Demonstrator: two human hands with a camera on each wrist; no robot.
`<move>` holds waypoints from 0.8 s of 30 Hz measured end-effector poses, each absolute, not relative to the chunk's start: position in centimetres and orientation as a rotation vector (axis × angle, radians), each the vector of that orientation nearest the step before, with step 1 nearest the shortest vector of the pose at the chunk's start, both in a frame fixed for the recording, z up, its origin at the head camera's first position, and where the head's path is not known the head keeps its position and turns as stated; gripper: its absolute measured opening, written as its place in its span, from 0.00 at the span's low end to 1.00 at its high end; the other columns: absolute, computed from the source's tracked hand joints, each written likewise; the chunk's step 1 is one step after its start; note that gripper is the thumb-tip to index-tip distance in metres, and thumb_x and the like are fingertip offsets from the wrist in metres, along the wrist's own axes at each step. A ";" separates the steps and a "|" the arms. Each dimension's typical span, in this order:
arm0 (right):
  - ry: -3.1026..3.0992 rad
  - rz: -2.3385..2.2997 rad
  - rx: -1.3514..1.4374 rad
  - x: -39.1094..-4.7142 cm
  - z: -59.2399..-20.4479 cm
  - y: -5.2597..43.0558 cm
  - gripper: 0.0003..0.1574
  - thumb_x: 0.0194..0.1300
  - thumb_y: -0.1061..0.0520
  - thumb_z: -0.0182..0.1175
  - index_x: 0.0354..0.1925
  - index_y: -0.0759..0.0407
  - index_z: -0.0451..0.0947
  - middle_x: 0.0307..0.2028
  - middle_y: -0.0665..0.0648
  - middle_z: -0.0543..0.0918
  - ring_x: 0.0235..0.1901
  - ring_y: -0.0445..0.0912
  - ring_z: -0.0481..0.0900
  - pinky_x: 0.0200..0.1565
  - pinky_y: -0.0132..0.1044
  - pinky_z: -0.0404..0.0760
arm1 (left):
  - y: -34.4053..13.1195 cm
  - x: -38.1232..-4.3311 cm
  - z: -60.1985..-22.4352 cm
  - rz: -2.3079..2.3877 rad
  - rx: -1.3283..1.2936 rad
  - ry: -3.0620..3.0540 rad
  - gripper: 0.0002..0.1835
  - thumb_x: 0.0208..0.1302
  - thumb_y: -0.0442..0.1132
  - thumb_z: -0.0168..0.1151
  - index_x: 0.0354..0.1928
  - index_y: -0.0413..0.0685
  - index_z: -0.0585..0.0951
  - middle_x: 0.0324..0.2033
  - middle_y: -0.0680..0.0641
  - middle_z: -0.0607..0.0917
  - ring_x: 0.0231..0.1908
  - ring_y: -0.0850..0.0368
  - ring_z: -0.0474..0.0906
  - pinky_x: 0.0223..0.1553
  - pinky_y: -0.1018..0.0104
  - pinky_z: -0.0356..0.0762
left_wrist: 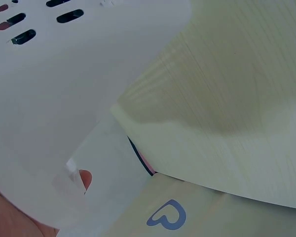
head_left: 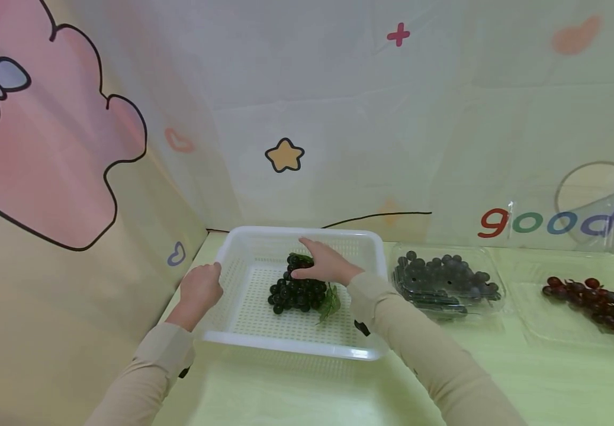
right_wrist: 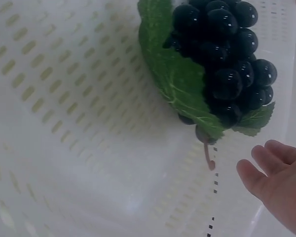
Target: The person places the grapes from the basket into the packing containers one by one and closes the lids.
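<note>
A white plastic basket [head_left: 307,349] with a slotted bottom stands on the table. Inside it lies a bunch of dark grapes [head_left: 297,294] with green leaves [head_left: 330,303]; a curled stem [right_wrist: 208,155] shows in the right wrist view. My left hand [head_left: 200,291] grips the basket's left rim, and in the left wrist view one fingertip [left_wrist: 86,180] shows past the white wall. Over the basket, my right hand [head_left: 328,263] has its thumb and fingers spread near the grapes. The right wrist view shows that hand [right_wrist: 281,182] apart from the bunch, holding nothing.
Right of the basket, a clear plastic box [head_left: 445,310] holds dark grapes [head_left: 437,275]. Farther right, reddish grapes [head_left: 600,302] lie in a clear tray [head_left: 530,319]. A printed curtain [head_left: 349,148] hangs behind the pale green table [head_left: 296,396] and along its left side.
</note>
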State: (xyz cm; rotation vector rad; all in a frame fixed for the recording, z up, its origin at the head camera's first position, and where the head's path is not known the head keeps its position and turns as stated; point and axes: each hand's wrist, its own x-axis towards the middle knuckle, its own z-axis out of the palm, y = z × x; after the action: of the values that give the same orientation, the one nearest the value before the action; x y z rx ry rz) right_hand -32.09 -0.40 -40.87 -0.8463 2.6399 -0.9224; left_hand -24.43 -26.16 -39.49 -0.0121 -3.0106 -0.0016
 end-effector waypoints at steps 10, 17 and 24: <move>2.638 -0.897 -0.844 -31.8 -42.4 -0.7 0.54 0.53 0.42 0.60 0.68 0.56 0.44 0.67 0.57 0.53 0.66 0.52 0.52 0.62 0.47 0.55 | -26.1 -24.4 -39.7 -0.003 0.005 -3.008 0.04 0.48 0.29 0.55 0.28 0.39 0.72 0.21 0.42 0.76 0.23 0.47 0.73 0.19 0.59 0.68; 2.630 -0.874 -0.858 -31.8 -43.0 -0.9 0.55 0.51 0.42 0.62 0.68 0.57 0.44 0.67 0.57 0.52 0.66 0.52 0.51 0.63 0.45 0.54 | -26.1 -24.6 -39.9 -0.010 0.005 -2.988 0.04 0.47 0.29 0.55 0.27 0.39 0.72 0.20 0.43 0.75 0.22 0.48 0.72 0.18 0.60 0.68; 2.658 -0.741 -0.867 -31.9 -43.8 -1.4 0.57 0.50 0.39 0.61 0.68 0.54 0.43 0.67 0.57 0.52 0.66 0.52 0.51 0.62 0.45 0.56 | -26.3 -24.5 -39.9 -0.003 -0.007 -2.983 0.04 0.47 0.28 0.55 0.27 0.39 0.72 0.20 0.43 0.75 0.22 0.47 0.73 0.18 0.59 0.68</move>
State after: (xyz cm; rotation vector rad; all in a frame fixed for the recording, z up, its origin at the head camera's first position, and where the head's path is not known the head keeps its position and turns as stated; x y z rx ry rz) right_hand -31.89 -1.41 -43.84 -0.8670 2.6581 -0.7410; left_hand -24.52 -26.30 -39.91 -0.0065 -2.9835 -0.0031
